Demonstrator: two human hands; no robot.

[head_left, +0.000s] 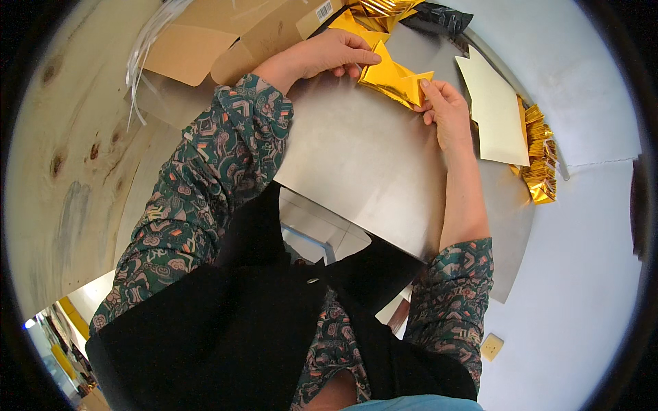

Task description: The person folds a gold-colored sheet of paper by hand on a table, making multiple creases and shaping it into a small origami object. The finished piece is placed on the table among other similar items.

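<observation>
Between my two hands a folded piece of shiny gold foil is held above the far part of a metal tabletop. My left hand pinches its left end between thumb and fingers. At the right end, my right hand grips the foil's corner the same way. More gold foil lies just beyond my left hand, partly hidden by it. To the right of my right hand rests a pale cream sheet with a notched edge.
An opened brown cardboard box stands at the far left, with white strips hanging beside it. Fringed gold foil sits along the right edge by the white wall. Black plastic lies at the back. A wooden board is on the left.
</observation>
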